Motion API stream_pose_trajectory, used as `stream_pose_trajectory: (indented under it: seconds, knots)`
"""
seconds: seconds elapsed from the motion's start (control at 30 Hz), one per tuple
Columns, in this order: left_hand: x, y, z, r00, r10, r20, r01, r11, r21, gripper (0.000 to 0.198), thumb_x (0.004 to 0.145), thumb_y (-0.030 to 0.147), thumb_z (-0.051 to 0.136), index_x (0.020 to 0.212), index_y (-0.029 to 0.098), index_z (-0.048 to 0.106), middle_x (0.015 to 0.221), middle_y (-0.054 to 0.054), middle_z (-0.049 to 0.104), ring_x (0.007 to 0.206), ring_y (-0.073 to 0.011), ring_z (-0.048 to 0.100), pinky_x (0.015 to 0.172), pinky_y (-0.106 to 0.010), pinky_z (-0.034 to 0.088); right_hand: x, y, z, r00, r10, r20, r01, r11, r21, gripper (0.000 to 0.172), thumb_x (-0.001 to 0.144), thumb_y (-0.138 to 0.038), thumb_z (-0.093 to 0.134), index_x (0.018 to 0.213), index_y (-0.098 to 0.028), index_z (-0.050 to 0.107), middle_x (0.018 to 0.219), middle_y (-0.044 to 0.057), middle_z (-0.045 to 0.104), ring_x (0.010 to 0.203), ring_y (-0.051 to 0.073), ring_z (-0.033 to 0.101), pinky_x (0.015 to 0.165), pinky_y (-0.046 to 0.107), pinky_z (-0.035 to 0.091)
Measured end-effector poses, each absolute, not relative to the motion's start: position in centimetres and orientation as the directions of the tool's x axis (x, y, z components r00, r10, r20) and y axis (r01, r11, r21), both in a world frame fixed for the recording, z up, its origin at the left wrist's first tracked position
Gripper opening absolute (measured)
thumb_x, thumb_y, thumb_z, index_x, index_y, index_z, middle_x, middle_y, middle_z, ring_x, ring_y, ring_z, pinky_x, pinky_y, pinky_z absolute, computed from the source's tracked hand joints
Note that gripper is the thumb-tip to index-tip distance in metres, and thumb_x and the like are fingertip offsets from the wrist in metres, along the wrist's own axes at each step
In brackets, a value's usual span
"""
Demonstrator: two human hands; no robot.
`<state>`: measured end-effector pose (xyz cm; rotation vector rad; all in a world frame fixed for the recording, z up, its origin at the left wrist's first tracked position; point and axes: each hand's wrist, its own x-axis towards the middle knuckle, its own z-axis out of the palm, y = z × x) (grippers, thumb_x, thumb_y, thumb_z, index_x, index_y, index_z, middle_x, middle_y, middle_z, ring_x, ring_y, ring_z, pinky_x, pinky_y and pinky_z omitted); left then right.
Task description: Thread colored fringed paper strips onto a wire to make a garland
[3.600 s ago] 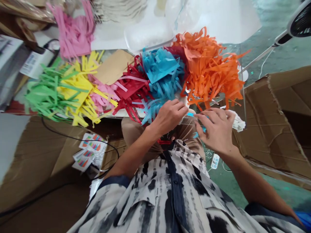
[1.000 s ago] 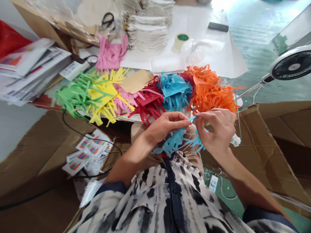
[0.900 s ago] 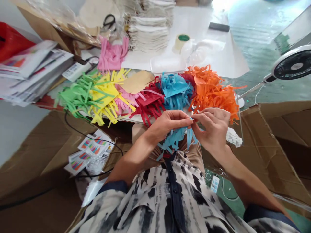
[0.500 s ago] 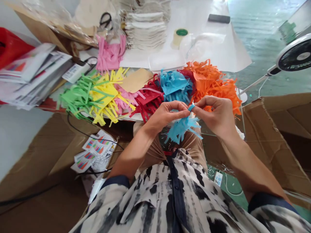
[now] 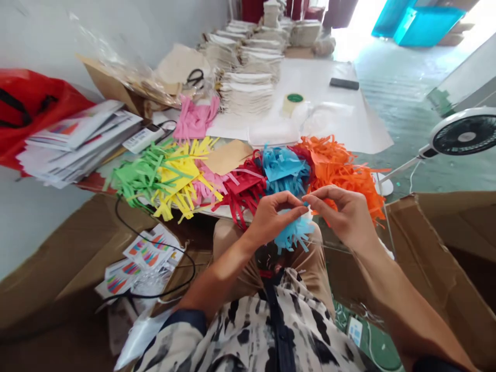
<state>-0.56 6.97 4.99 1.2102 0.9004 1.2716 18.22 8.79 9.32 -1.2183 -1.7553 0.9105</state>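
A light-blue paper tassel (image 5: 293,231) hangs below my fingers, over my lap, its cut strips spread out. My left hand (image 5: 277,214) pinches its rolled top between thumb and forefinger. Close against it from the right, my right hand (image 5: 339,209) pinches the same small blue end with its fingertips. What exactly lies between the fingertips is mostly hidden. Just beyond my hands on the table edge are a pile of blue fringed paper (image 5: 284,168), dark red fringed paper (image 5: 245,188) and a large orange fringed heap (image 5: 339,173).
Green (image 5: 143,173), yellow (image 5: 180,178) and pink fringed paper (image 5: 197,118) lie to the left, near stacked printed packets (image 5: 83,139). Scissors (image 5: 195,78), a tape roll (image 5: 293,103) and paper stacks (image 5: 248,92) sit farther back. A white fan (image 5: 463,137) stands right; cardboard boxes (image 5: 434,258) flank my legs.
The view has tilted up, so more of the table's far end shows and everything sits lower. Both hands still pinch the blue tassel's top, and less of the blue end shows between them.
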Motion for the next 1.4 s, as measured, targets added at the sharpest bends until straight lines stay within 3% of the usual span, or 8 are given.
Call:
stream_pose_trajectory:
  seconds: [0.23, 0.37, 0.5, 0.6, 0.8, 1.1, 1.27, 1.4]
  knots:
    - [-2.1, 8.5, 3.4, 0.02, 1.0, -0.005, -0.253, 0.009, 0.967, 0.04, 0.072, 0.049, 0.098, 0.083, 0.016, 0.079, 0.077, -0.001, 0.075, 0.066, -0.0109, 0.063, 0.062, -0.023, 0.047, 16.4, 15.6, 10.5, -0.382, 0.9, 0.21, 0.488, 0.39, -0.781, 0.031, 0.098, -0.055, 0.07, 0.088, -0.029, 0.083, 0.082, 0.002, 0.079, 0.072, 0.02, 0.069, 0.068, 0.034, 0.051]
    - [-3.2, 8.9, 3.1, 0.006, 1.0, -0.02, -0.307, 0.021, 0.951, 0.038, 0.069, 0.043, 0.101, 0.083, 0.016, 0.077, 0.079, -0.001, 0.076, 0.07, -0.0108, 0.066, 0.067, -0.022, 0.052, 12.9, 24.9, 9.8, -0.294, 0.895, 0.335, 0.772, 0.429, -0.47, 0.026, 0.099, -0.035, 0.066, 0.114, -0.027, 0.085, 0.108, 0.006, 0.083, 0.097, 0.027, 0.075, 0.09, 0.039, 0.054]
    - [-4.0, 8.9, 3.1, 0.019, 0.998, -0.056, -0.376, 0.059, 0.925, 0.041, 0.071, 0.036, 0.101, 0.1, 0.018, 0.08, 0.083, -0.001, 0.079, 0.075, -0.0125, 0.073, 0.071, -0.022, 0.054, 8.7, 33.0, 7.9, -0.309, 0.948, 0.079, 0.936, 0.318, -0.155, 0.035, 0.1, -0.031, 0.058, 0.123, -0.024, 0.083, 0.126, 0.011, 0.081, 0.119, 0.031, 0.071, 0.102, 0.042, 0.053]
    - [-4.4, 8.7, 2.8, 0.055, 0.991, -0.121, -0.431, 0.133, 0.892, 0.042, 0.075, 0.036, 0.099, 0.109, 0.019, 0.082, 0.085, -0.003, 0.082, 0.08, -0.0162, 0.079, 0.076, -0.024, 0.057, 6.4, 36.5, 6.6, -0.299, 0.954, -0.011, 0.949, 0.296, -0.109, 0.034, 0.095, -0.03, 0.067, 0.124, -0.024, 0.083, 0.126, 0.012, 0.081, 0.12, 0.032, 0.071, 0.101, 0.042, 0.055]
    - [-5.0, 8.8, 2.7, 0.094, 0.982, -0.161, -0.578, 0.186, 0.795, 0.028, 0.079, 0.035, 0.096, 0.09, 0.017, 0.077, 0.085, -0.003, 0.082, 0.084, -0.0187, 0.082, 0.081, -0.026, 0.058, 5.2, 38.5, 5.3, -0.282, 0.955, -0.092, 0.959, 0.281, -0.02, 0.03, 0.088, -0.022, 0.072, 0.115, -0.019, 0.086, 0.125, 0.016, 0.08, 0.119, 0.032, 0.071, 0.1, 0.04, 0.056]
    - [-5.8, 8.2, 3.5, 0.006, 0.994, -0.112, -0.571, 0.095, 0.816, 0.028, 0.083, 0.036, 0.092, 0.091, 0.017, 0.074, 0.081, -0.001, 0.076, 0.073, -0.0113, 0.069, 0.077, -0.023, 0.053, 4.7, 38.1, 5.8, -0.275, 0.955, -0.113, 0.961, 0.274, -0.019, 0.028, 0.081, -0.016, 0.073, 0.106, -0.019, 0.086, 0.119, 0.017, 0.081, 0.118, 0.034, 0.073, 0.098, 0.041, 0.058]
    - [-6.6, 7.8, 3.8, -0.043, 0.993, -0.107, -0.564, 0.064, 0.823, 0.028, 0.085, 0.039, 0.09, 0.092, 0.017, 0.074, 0.084, -0.002, 0.077, 0.075, -0.0118, 0.067, 0.077, -0.024, 0.052, 5.4, 36.7, 7.3, -0.265, 0.964, 0.021, 0.959, 0.266, -0.096, 0.03, 0.085, -0.021, 0.067, 0.112, -0.019, 0.082, 0.119, 0.014, 0.081, 0.113, 0.031, 0.073, 0.096, 0.039, 0.056]
    - [-6.7, 7.6, 4.0, -0.104, 0.991, -0.08, -0.539, 0.012, 0.842, 0.028, 0.083, 0.04, 0.09, 0.092, 0.019, 0.075, 0.084, -0.001, 0.076, 0.075, -0.0119, 0.066, 0.078, -0.025, 0.053, 7.6, 30.6, 10.0, -0.281, 0.926, 0.254, 0.839, 0.365, -0.402, 0.02, 0.082, -0.021, 0.069, 0.098, -0.019, 0.08, 0.092, 0.007, 0.081, 0.081, 0.023, 0.072, 0.081, 0.036, 0.055]
